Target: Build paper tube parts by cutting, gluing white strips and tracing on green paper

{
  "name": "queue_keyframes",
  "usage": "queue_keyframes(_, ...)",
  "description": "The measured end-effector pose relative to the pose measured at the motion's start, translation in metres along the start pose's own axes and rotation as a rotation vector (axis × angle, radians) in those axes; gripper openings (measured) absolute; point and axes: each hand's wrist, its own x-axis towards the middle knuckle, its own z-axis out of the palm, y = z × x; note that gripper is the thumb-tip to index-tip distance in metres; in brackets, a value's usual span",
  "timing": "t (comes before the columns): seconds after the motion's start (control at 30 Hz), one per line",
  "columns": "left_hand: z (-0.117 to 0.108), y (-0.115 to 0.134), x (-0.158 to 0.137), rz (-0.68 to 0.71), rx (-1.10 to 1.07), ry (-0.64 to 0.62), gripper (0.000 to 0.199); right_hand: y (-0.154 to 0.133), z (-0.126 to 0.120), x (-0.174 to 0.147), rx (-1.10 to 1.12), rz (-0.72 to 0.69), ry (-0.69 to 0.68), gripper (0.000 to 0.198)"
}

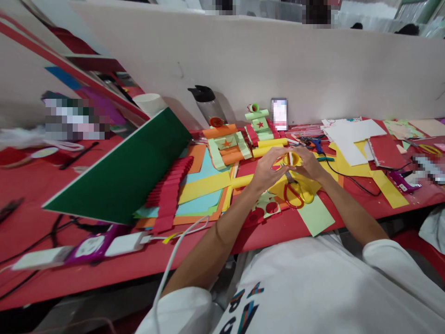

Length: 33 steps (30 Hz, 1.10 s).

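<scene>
A small yellow paper ring [294, 159] with a pale strip inside it is held up between both hands over the table. My left hand [271, 166] curls round its left side, fingers closed. On the other side my right hand [308, 162] pinches it, fingertips nearly meeting those of the left. Just below lie scissors [295, 198] with red and yellow handles, on yellow paper. A light green sheet [315, 216] hangs slightly over the table edge. Beyond the hands lie yellow paper rolls [267, 149]. Two paper figures [225, 143] with star cut-outs stand behind.
A green board [121, 171] leans at left beside a pleated red paper strip [170, 190] and coloured sheets. A bottle [207, 104] and a lit phone [280, 114] stand at the back. A glue gun [317, 145] trails a cable. A white cable [177, 250] crosses the front edge.
</scene>
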Motion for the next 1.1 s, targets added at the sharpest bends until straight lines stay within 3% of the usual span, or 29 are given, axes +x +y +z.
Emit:
queue_keyframes(0.43,-0.001,-0.002,-0.001,0.029,-0.003,-0.014,0.038,0.003,0.001,-0.001,-0.035,-0.036,0.033,0.063)
queue_keyframes(0.63,-0.004,-0.008,-0.002,0.000,0.020,-0.056,0.052,0.006,0.001,-0.002,-0.110,-0.056,0.027,0.061)
queue_keyframes(0.87,-0.005,-0.010,-0.003,0.092,-0.010,-0.034,0.047,0.008,0.001,-0.003,-0.122,-0.125,0.004,0.066)
queue_keyframes(1.1,-0.006,-0.007,-0.002,0.167,0.003,-0.032,0.041,0.011,0.000,-0.003,-0.145,-0.106,0.027,0.062)
